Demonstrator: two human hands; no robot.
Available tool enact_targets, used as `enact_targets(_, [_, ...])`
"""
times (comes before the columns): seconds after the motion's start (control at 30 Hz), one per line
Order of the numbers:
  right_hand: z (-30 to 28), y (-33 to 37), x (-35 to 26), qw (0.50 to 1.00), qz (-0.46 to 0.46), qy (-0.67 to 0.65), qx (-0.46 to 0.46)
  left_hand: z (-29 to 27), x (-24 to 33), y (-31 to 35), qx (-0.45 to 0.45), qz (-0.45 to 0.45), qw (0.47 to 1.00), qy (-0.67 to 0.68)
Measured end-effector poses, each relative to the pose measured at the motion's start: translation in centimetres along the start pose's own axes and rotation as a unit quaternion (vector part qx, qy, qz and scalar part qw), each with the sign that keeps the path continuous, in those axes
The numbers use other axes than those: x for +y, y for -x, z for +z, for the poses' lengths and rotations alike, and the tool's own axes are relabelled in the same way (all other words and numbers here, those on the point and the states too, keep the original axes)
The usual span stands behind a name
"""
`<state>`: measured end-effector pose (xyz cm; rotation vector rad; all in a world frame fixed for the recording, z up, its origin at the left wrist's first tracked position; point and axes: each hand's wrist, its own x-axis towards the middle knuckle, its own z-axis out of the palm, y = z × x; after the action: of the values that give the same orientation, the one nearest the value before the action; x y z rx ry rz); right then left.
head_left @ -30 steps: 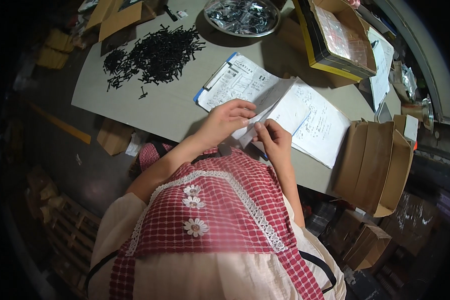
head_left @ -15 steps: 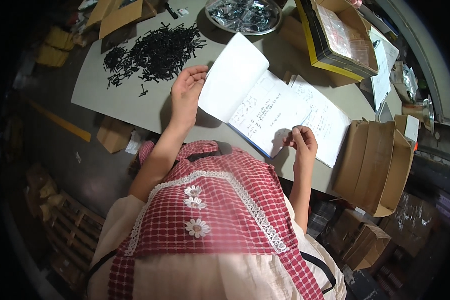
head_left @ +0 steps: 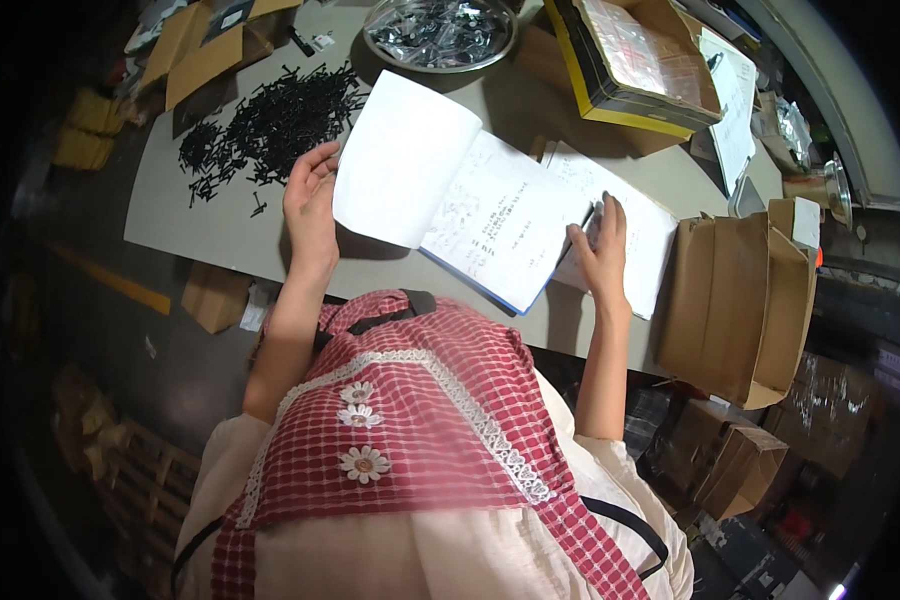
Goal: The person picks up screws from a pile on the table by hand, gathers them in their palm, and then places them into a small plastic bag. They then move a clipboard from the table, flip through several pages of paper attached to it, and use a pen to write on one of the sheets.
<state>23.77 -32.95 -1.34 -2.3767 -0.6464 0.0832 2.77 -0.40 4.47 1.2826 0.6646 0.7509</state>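
A notebook (head_left: pixel 500 215) with a blue lower edge and handwriting on its right page lies on the worktable (head_left: pixel 180 245). Its blank left page (head_left: pixel 400 160) stands partly raised. My left hand (head_left: pixel 312 205) is at that page's outer edge, fingers curled against it; the grip is partly hidden. Over the notebook's right edge is my right hand (head_left: pixel 602 245), thumb and fingers apart. Between them shows a dark patch, shadow or a small thing, I cannot tell which. Under the notebook's right side lie more written sheets (head_left: pixel 645 225).
Black screws (head_left: pixel 280 125) lie piled at the far left beside an open carton (head_left: pixel 205 60). A round metal basin (head_left: pixel 440 66) holds clear bags of small parts. On the right are a yellow-black box (head_left: pixel 660 120) of plastic bags, a clipboard (head_left: pixel 732 90) and a cardboard box (head_left: pixel 715 305).
My right hand has moved away from the notebook's near corner, up along its right edge, and its pinched fingers have spread. The left hand stays by the raised page. The whole view has shifted slightly.
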Motion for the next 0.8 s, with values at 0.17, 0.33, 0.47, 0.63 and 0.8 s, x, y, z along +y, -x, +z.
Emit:
enact_targets(0.17, [-1.1, -1.4, -1.0, 0.983, -0.082, 0.144, -0.075, 0.0, -0.3, 0.5, -0.003, -0.012, 1.0, -0.007])
enact_targets(0.33, [-1.4, -1.0, -1.5, 0.971, -0.172, 0.163, -0.017, -0.1, -0.6, 1.0, -0.004, 0.006, 1.0, -0.005])
enact_targets(0.47, [-1.4, -1.3, -1.4, 0.984, -0.142, 0.107, 0.007, 0.4, 0.2, 1.3, -0.005, 0.028, 1.0, -0.012])
enact_targets(0.63, [-0.5, -2.1, -1.2, 0.997, -0.071, 0.009, 0.032, 0.8, 1.1, 1.3, -0.05, 0.189, 0.95, -0.244])
enact_targets(0.8, [-0.3, -3.1, -2.0, 0.999, -0.012, -0.029, 0.032, 1.9, 1.4, 1.8, -0.141, 0.212, 0.931, -0.261])
